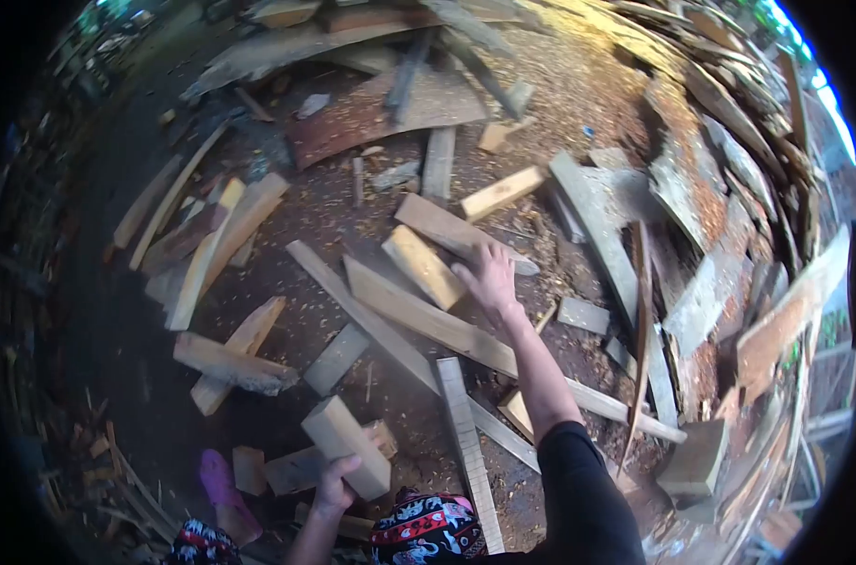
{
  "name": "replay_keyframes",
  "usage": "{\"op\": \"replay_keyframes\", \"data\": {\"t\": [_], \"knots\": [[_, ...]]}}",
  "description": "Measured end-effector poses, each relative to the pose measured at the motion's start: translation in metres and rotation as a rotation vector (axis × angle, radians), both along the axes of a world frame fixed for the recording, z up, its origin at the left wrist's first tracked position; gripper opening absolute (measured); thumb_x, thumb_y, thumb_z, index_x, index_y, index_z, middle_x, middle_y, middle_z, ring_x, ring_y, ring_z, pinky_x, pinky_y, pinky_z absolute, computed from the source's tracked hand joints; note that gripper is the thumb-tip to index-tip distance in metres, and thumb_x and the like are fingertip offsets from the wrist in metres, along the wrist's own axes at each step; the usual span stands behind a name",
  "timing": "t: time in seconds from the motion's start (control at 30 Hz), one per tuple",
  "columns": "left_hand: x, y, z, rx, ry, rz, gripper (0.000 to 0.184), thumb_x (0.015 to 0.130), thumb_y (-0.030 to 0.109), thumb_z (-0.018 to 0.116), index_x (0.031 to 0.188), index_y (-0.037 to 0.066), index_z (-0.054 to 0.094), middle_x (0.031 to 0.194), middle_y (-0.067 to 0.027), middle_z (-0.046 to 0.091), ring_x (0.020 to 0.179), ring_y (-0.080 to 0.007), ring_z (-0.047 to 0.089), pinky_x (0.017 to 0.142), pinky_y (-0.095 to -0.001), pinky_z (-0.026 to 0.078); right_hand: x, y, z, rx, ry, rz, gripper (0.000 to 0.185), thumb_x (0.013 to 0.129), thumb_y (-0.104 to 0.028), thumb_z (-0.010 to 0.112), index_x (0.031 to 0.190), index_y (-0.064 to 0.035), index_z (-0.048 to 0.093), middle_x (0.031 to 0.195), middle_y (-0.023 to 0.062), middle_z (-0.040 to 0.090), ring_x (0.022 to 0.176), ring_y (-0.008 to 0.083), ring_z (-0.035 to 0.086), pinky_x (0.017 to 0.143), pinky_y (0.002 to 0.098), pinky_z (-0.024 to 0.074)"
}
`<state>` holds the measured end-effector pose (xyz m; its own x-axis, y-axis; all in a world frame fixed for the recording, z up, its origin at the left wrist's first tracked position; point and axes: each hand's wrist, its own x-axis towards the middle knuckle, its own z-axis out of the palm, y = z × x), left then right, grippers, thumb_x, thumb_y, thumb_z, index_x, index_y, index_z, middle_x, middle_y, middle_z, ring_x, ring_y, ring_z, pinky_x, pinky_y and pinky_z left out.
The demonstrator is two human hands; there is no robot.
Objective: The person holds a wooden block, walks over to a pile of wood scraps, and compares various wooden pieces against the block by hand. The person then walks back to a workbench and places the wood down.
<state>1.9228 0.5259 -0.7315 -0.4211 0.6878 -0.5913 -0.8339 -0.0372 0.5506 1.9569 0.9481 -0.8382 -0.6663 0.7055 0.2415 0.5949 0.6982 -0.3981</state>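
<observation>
My left hand (334, 486), low in the view, is closed round a squared wood block (346, 441), its thumb on the block's side. The block is tilted above other offcuts. My right hand (492, 282) reaches forward with thumb and fingers apart. Its fingers lie over a flat wood plank (437, 224), apparently touching it; their tips are partly hidden. Just left of that hand lies a thick, yellowish wood block (422, 267). A long board (432, 315) runs beneath the right wrist and forearm.
Scattered offcuts cover the dirt ground, with crossed pieces (239, 363) at left. A narrow ridged strip (467, 452) lies near my patterned clothing. Large slabs and bark (692, 179) pile up at right. A curved slab (381, 113) lies ahead. A purple shoe (225, 490) shows at lower left.
</observation>
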Motion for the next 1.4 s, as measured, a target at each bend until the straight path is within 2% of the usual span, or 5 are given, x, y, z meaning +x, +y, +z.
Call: {"op": "replay_keyframes", "data": {"t": [0.27,0.67,0.77,1.0,1.4], "knots": [[0.005,-0.017,-0.023,0.008,-0.032,0.060,0.074,0.074,0.016,0.067,0.139,0.001,0.036,0.129,-0.0160,0.051,0.125,-0.0348,0.049,0.107,-0.0492,0.039,0.003,0.043,-0.015,0.024,-0.416,-0.071,0.061,0.068,-0.040,0.081,0.118,-0.0139,0.057,0.116,0.0064,0.056,0.115,0.0254,0.052,0.100,0.0572,0.0330],[0.014,0.015,-0.009,0.050,-0.015,-0.069,0.076,0.073,0.023,0.070,0.139,0.002,0.038,0.127,-0.0167,0.054,0.122,-0.0347,0.052,0.105,-0.0508,0.042,0.134,-0.037,0.050,-0.337,0.100,-0.232,0.053,0.074,-0.039,0.077,0.109,-0.0030,0.060,0.101,0.0144,0.060,0.092,0.0328,0.063,0.081,0.0425,0.0504],[0.019,0.018,-0.013,0.097,-0.037,-0.104,0.075,0.074,0.023,0.070,0.138,0.002,0.038,0.127,-0.0175,0.054,0.121,-0.0361,0.052,0.105,-0.0517,0.041,0.176,-0.037,0.047,-1.192,0.512,-0.245,0.058,0.083,-0.045,0.070,0.116,0.0010,0.059,0.089,0.0139,0.063,0.068,0.0154,0.061,0.065,0.0293,0.0512],[0.036,0.037,0.003,0.139,-0.024,-0.153,0.074,0.075,0.023,0.068,0.138,0.001,0.037,0.128,-0.0192,0.053,0.122,-0.0376,0.052,0.108,-0.0511,0.038,0.221,-0.058,0.043,-2.066,1.349,0.046,0.064,0.088,-0.059,0.054,0.117,-0.0013,0.054,0.081,0.0102,0.058,0.059,0.0184,0.058,0.047,0.0313,0.0520],[-0.036,-0.004,0.007,0.160,0.112,0.068,0.071,0.081,0.031,0.068,0.138,0.000,0.038,0.128,-0.0198,0.054,0.120,-0.0361,0.054,0.099,-0.0489,0.047,0.188,-0.124,0.054,-1.244,0.736,-0.198,0.036,0.092,-0.039,0.061,0.104,-0.0053,0.056,0.069,0.0044,0.059,0.057,0.0168,0.062,0.052,0.0288,0.0526]]}}
